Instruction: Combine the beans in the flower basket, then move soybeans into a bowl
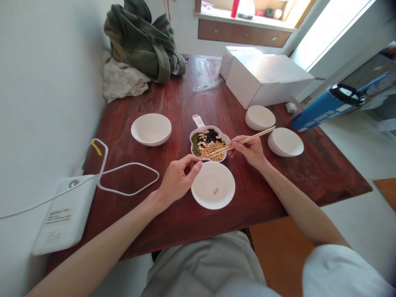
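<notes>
My right hand (247, 150) is closed around a pair of wooden chopsticks (256, 135). Their tips rest among the yellow beans in a purple-rimmed, flower-shaped dish (198, 121). Green beans, black beans and pale nuts fill its other parts. Just in front of the dish stands a white bowl (213, 200) with a few yellow beans on its bottom. My left hand (181, 177) has thumb and index finger pinched together where the bowl's far left rim meets the dish. What those fingertips grip, if anything, is hidden.
Another white bowl (151, 130) stands left of the dish. Two bowl stacks (260, 117) (286, 142) are at the right, near a blue cylinder (324, 108). A white box (269, 78) and a green bag (142, 41) lie behind; a cable (130, 193) and power bank (66, 214) lie left.
</notes>
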Motion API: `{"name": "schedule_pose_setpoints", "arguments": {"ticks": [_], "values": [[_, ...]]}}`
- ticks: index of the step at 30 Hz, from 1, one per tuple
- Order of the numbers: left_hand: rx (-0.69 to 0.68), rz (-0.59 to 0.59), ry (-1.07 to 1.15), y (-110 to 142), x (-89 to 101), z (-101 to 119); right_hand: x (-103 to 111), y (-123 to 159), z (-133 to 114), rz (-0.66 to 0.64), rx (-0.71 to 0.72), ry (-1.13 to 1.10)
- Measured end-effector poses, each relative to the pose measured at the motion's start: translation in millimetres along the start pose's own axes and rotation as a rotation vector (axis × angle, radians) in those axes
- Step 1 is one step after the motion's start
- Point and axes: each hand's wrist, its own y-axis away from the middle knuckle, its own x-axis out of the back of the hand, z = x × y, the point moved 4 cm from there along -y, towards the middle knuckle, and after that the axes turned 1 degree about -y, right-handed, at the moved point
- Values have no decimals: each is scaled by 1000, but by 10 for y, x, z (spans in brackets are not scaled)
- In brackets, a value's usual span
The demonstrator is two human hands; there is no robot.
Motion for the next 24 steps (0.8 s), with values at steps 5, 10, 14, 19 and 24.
{"name": "schedule_pose_setpoints", "arguments": {"ticks": [5, 10, 14, 19, 24], "values": [[-2, -1, 13, -1, -2, 5, -5, 2, -16, 19, -2, 9], [-6, -2, 11, -2, -3, -5, -11, -3, -23, 20, -10, -2], [-15, 0, 12, -3, -6, -7, 10, -16, 0, 27, 4, -48], [-21, 8, 6, -10, -2, -8, 61, -25, 52, 23, 16, -84], [-27, 11, 8, -17, 0, -21, 80, -24, -11, 67, 14, -196]]}}
